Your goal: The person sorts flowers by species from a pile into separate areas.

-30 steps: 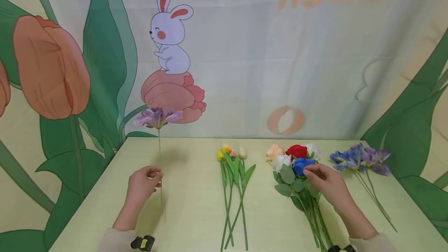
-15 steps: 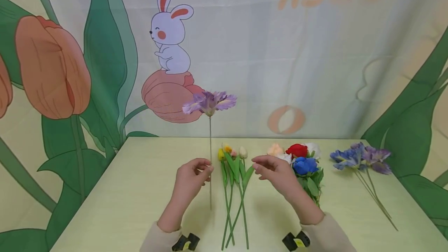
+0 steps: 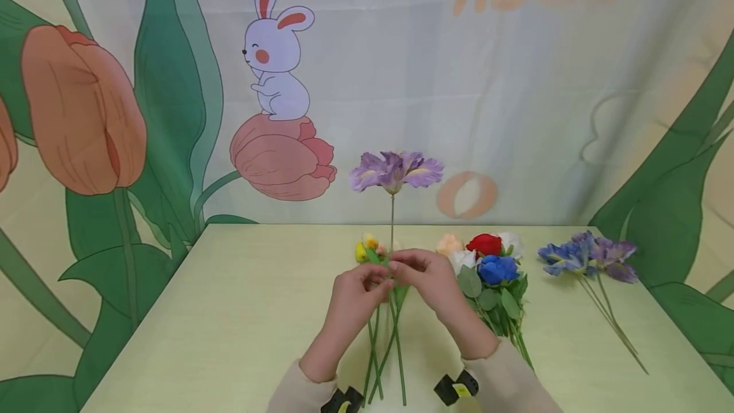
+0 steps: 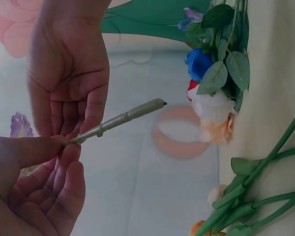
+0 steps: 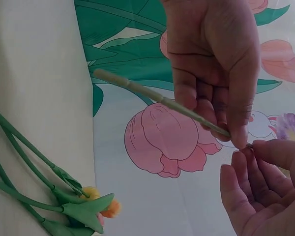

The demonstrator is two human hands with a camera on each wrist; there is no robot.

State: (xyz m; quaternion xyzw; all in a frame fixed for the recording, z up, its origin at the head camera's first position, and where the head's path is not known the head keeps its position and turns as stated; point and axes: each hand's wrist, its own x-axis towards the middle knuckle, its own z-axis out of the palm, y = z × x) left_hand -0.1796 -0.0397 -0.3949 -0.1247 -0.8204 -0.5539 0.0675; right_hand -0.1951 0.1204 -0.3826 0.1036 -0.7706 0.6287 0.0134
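Observation:
A purple artificial iris [image 3: 395,172] stands upright over the table, bloom on top. My left hand [image 3: 354,301] pinches its thin stem between thumb and fingers. Just above, on the side nearer the bloom, my right hand [image 3: 429,284] also pinches the stem with its thumb and fingertips. In the left wrist view the lower end of the stem [image 4: 125,118] sticks out bare past the fingers. Behind and below the hands lie several tulips [image 3: 361,252] with crossed green stems, partly hidden by the hands.
Right of the hands lies a bunch of roses [image 3: 497,269] in red, blue, white and peach. Farther right are blue and purple irises [image 3: 568,257]. A printed cloth backdrop [image 3: 378,69] hangs behind the pale table [image 3: 229,311].
The left hand has carried the iris from the left side to the middle, above the tulips. The right hand has come left from the roses and now pinches the stem too.

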